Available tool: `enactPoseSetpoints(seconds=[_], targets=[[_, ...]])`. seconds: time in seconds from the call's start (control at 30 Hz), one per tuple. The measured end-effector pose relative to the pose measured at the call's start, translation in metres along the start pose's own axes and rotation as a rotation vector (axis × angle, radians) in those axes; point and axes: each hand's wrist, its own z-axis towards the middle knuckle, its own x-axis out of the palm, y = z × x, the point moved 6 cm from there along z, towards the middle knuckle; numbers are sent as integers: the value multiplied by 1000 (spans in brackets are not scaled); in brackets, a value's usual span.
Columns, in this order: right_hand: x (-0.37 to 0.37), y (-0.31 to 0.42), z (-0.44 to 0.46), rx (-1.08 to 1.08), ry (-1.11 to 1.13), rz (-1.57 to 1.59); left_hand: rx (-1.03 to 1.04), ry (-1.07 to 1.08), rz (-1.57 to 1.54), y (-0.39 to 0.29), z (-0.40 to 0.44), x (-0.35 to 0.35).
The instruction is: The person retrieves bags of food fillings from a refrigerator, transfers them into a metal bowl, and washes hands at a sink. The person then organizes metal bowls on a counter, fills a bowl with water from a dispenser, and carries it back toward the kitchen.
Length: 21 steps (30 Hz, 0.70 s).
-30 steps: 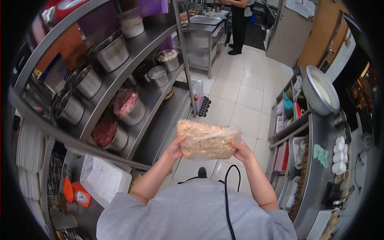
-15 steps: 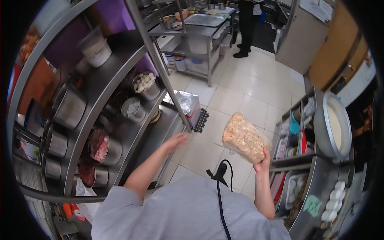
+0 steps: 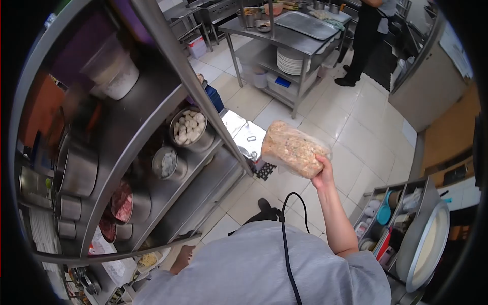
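My right hand [image 3: 323, 173] is closed around one end of a clear plastic bag of pale orange chopped food mix [image 3: 292, 148], flecked with green. The bag is held out in the air above the tiled floor. Low by my side, near the bottom end of the shelf rack, my left hand [image 3: 184, 258] hangs partly hidden by my sleeve; it holds nothing I can see, and its fingers look loosely apart.
The steel shelf rack [image 3: 173, 195] on the left holds a pot of white balls [image 3: 189, 129] and pots of raw meat [image 3: 122, 203]. Ahead stands a steel table [image 3: 249, 31] with a person [image 3: 362, 43] beside it. A large basin [image 3: 441, 231] is at right; a metal box [image 3: 249, 140] sits on the floor.
The view has turned and moved forward along the rack. My right hand still holds the bag, now extended further ahead. My left hand has dropped back to my side.
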Motion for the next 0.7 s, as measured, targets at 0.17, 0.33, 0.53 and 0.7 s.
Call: enactPoseSetpoints(seconds=[0.17,0.33,0.53,0.7], targets=[[7,0,78,89,-65,-23,157,114,-54,-79,-4,17],[-8,-2,154,92,-118,-67,249,134,-295,-164,-37,-21],[-21,-19,275,201,-109,-144,60,-128,-358,-150,-70,-37],[20,-61,381,402,-51,-239,-152,-38,-433,-165,-122,8]])
